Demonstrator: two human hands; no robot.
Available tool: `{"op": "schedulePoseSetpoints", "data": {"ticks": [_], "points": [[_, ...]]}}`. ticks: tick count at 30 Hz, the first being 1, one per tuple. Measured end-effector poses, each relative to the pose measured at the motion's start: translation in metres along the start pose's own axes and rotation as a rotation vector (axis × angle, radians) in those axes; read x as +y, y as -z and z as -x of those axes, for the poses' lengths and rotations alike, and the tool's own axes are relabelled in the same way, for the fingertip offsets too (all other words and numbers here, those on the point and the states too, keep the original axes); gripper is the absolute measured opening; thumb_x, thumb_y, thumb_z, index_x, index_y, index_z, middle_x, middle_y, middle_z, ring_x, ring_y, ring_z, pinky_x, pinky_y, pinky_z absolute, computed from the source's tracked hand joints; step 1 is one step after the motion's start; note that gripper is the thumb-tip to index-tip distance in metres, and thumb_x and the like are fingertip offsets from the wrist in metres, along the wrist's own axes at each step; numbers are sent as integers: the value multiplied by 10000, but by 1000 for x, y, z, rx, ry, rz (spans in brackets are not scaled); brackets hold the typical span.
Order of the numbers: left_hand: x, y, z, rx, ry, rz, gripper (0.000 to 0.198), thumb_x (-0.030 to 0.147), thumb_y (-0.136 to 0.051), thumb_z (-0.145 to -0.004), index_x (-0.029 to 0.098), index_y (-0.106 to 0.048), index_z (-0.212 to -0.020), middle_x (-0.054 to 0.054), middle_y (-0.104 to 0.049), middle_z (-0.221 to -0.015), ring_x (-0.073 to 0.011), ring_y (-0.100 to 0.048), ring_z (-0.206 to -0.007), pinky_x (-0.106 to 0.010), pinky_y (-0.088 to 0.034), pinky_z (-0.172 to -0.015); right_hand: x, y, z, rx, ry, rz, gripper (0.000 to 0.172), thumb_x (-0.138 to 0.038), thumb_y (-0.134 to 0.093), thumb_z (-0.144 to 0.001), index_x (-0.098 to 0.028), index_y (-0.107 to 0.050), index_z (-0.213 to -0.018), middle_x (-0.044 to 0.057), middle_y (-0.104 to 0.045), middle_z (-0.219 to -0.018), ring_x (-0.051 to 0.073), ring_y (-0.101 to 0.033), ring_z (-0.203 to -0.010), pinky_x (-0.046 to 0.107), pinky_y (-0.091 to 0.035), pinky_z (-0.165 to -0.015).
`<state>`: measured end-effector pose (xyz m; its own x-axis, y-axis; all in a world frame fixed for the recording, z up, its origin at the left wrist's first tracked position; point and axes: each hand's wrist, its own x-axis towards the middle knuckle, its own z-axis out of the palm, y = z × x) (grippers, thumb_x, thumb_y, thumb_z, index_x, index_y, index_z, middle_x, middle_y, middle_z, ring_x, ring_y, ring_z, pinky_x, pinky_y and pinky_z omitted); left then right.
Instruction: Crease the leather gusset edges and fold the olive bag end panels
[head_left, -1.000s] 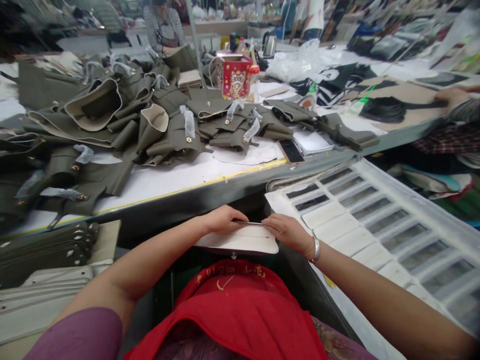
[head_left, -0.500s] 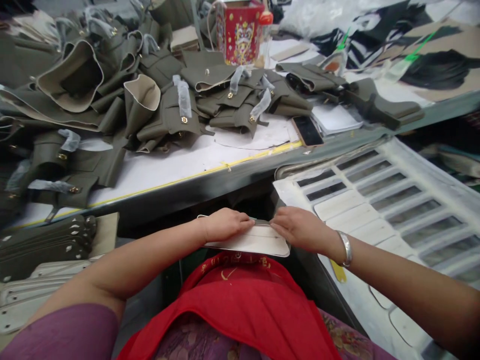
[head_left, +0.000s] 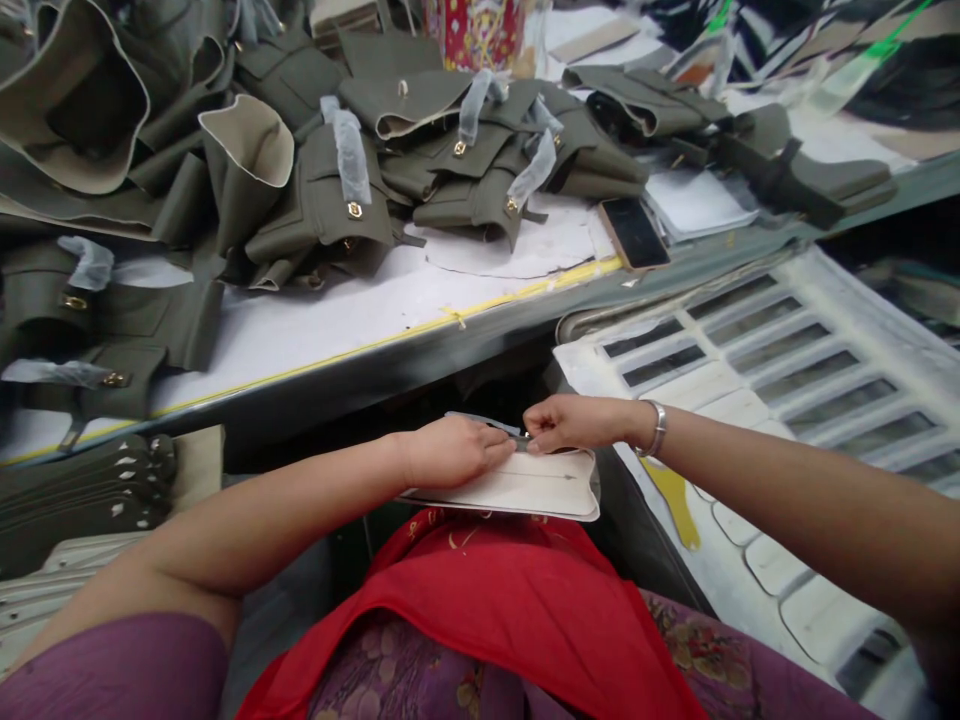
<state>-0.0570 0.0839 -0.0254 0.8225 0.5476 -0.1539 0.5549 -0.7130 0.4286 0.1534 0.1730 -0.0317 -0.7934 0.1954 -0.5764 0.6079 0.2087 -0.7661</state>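
Note:
A flat cream bag panel [head_left: 529, 478] with a darker edge lies over my lap, against the red apron [head_left: 480, 590]. My left hand [head_left: 450, 452] is laid over its left part, holding it, with the fingers pressed together along the upper edge; the thumb is hidden. At that edge, just right of the left fingertips, my right hand [head_left: 564, 422] is closed in a pinch on a dark strip. A tiny shiny bit shows by the right fingertips, too small to name. A silver bracelet [head_left: 658, 428] is on the right wrist.
Ahead, olive leather bag pieces [head_left: 322, 200] with plastic-wrapped clasps crowd the table. A phone [head_left: 634, 235] lies near its edge. At right, a slotted white rack [head_left: 817, 370] holds cream panels and a yellow tool [head_left: 675, 500]. Dark straps [head_left: 90, 490] are stacked at left.
The right hand has drawn in toward the left fingertips and closed at the panel's upper edge. The left hand now lies flatter on the panel. The camera view has dipped and moved closer.

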Motion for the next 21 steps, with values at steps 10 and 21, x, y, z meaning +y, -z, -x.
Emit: {"op": "schedulePoseSetpoints", "data": {"ticks": [10, 21], "points": [[-29, -8, 34, 123, -79, 210, 273, 284, -375, -947, 171, -610, -1028, -76, -639, -1139, -164, -595, -1056, -242, -454, -927, -19, -1, -39, -109, 58, -34, 314, -441, -601, -734, -167, -471, -653, -61, -390, -589, 81, -345, -576, 212, -282, -524], [-47, -3, 93, 133, -90, 16, 296, 231, -348, -945, 145, -610, -1049, -122, -636, -1149, -189, -607, -1061, -279, -498, -909, -57, -9, -89, -159, 94, 27, 295, -413, -597, -736, -169, -455, -648, -62, -400, -591, 82, -351, -576, 222, -280, -541]]}}
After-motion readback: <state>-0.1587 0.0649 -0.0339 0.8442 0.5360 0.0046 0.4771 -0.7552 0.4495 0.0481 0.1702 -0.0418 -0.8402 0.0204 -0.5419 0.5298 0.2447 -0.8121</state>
